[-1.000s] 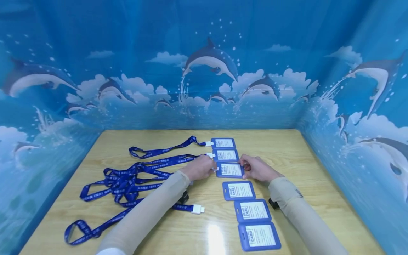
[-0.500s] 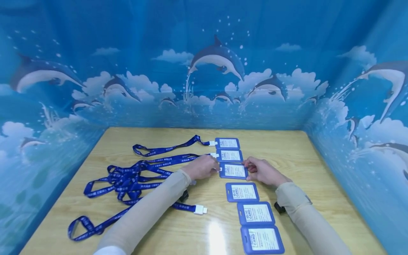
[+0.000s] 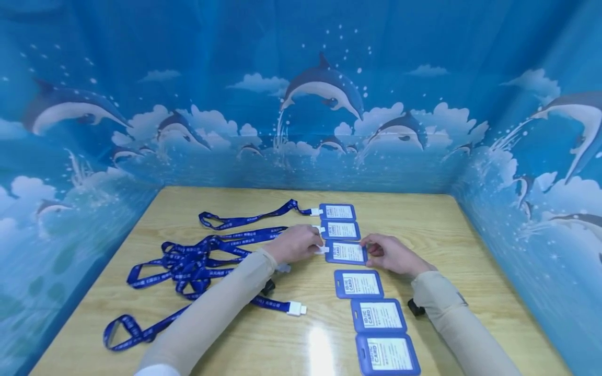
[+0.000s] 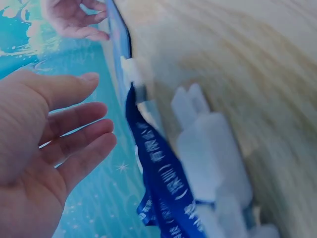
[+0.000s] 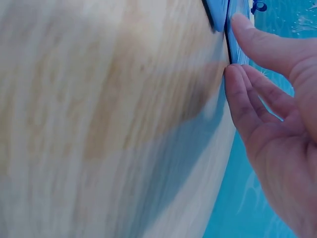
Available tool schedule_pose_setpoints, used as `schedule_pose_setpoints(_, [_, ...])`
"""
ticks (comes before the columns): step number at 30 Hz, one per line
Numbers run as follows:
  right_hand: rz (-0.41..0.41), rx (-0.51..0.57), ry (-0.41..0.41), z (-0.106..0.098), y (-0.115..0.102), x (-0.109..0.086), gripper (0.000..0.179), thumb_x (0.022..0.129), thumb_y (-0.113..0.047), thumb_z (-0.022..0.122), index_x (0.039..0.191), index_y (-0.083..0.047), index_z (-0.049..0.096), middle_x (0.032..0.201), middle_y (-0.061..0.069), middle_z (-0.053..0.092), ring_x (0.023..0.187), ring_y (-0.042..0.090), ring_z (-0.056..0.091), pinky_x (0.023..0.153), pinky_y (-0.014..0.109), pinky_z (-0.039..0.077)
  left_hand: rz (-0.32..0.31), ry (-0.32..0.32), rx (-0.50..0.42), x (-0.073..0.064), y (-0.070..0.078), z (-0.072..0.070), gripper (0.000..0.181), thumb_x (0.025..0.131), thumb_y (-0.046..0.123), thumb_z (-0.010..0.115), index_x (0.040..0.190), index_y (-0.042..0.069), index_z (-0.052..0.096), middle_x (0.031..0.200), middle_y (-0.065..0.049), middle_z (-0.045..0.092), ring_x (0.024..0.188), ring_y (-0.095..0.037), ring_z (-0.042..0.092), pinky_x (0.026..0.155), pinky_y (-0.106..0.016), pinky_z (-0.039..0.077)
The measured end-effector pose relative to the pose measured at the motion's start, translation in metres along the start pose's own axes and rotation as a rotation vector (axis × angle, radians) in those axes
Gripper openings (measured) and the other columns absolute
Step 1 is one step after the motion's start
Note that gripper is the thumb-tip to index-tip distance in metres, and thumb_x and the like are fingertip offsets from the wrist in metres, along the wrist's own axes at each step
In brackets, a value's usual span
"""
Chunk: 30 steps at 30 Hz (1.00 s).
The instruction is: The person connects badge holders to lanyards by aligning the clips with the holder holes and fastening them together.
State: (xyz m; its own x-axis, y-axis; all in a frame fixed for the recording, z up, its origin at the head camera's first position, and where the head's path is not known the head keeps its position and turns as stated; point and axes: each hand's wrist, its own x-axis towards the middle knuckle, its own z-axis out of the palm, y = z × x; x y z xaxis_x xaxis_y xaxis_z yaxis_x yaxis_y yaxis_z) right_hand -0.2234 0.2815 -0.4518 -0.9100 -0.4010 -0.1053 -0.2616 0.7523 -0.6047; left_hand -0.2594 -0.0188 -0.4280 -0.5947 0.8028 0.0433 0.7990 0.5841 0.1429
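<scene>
Six-odd blue badge holders lie in a column, and the third from the back, a blue badge holder (image 3: 346, 253), has a white lanyard clip (image 3: 322, 250) at its slotted left end. Just left of that clip is my left hand (image 3: 295, 244); in the left wrist view its thumb and fingers are spread and relaxed, holding nothing, beside the blue lanyard strap (image 4: 159, 163). My right hand (image 3: 394, 254) holds the holder's right end, thumb and forefinger at its two corners. The right wrist view shows the fingertips (image 5: 236, 74) right at the holder's edge.
Two holders with lanyards attached, including the back holder (image 3: 337, 211), lie behind. In front are three holders without lanyards, the nearest a blue holder (image 3: 388, 355). A lanyard pile (image 3: 185, 263) lies left, and a loose white clip (image 3: 296, 308) near the middle. Dolphin-printed curtains (image 3: 301, 94) surround the wooden table.
My left fingers have eased off the clip, so it now shows between hand and holder. The right hand stays at the holder's right end. The head view has shifted slightly.
</scene>
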Motion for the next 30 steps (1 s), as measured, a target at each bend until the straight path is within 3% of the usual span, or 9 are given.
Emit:
schedule_pose_setpoints(10, [0.003, -0.021, 0.029, -0.005, -0.003, -0.014, 0.057, 0.087, -0.03, 0.081, 0.135, -0.01, 0.06, 0.131, 0.01, 0.064, 0.116, 0.029, 0.063, 0.097, 0.047, 0.056, -0.063, 0.006, 0.061, -0.035, -0.008, -0.016, 0.015, 0.094, 0.018, 0.072, 0.107, 0.015, 0.078, 0.099, 0.002, 0.074, 0.087, -0.01, 0.068, 0.08, -0.026, 0.059])
schedule_pose_setpoints(19, [-0.005, -0.032, 0.058, -0.007, -0.003, -0.028, 0.05, 0.084, -0.029, 0.082, 0.128, -0.01, 0.065, 0.122, 0.006, 0.067, 0.11, 0.025, 0.063, 0.092, 0.042, 0.059, -0.115, -0.003, 0.046, -0.074, -0.02, -0.014, 0.016, 0.091, 0.025, 0.076, 0.104, 0.016, 0.078, 0.1, 0.002, 0.074, 0.084, -0.01, 0.068, 0.076, -0.027, 0.06])
schedule_pose_setpoints(24, [-0.013, -0.031, 0.029, -0.004, -0.004, -0.034, 0.051, 0.082, -0.033, 0.084, 0.124, -0.01, 0.068, 0.119, 0.003, 0.069, 0.106, 0.021, 0.063, 0.088, 0.039, 0.058, -0.127, -0.029, 0.044, -0.082, -0.024, -0.01, 0.017, 0.089, 0.03, 0.078, 0.1, 0.018, 0.078, 0.095, 0.005, 0.073, 0.08, -0.008, 0.064, 0.075, -0.025, 0.058])
schedule_pose_setpoints(30, [0.006, -0.054, -0.033, 0.002, -0.005, -0.04, 0.06, 0.076, -0.043, 0.087, 0.127, -0.015, 0.068, 0.125, 0.001, 0.067, 0.114, 0.023, 0.062, 0.097, 0.047, 0.054, -0.159, -0.103, 0.023, -0.084, -0.023, -0.002, 0.025, 0.085, 0.037, 0.08, 0.104, 0.022, 0.077, 0.1, 0.007, 0.073, 0.087, -0.008, 0.065, 0.082, -0.027, 0.057])
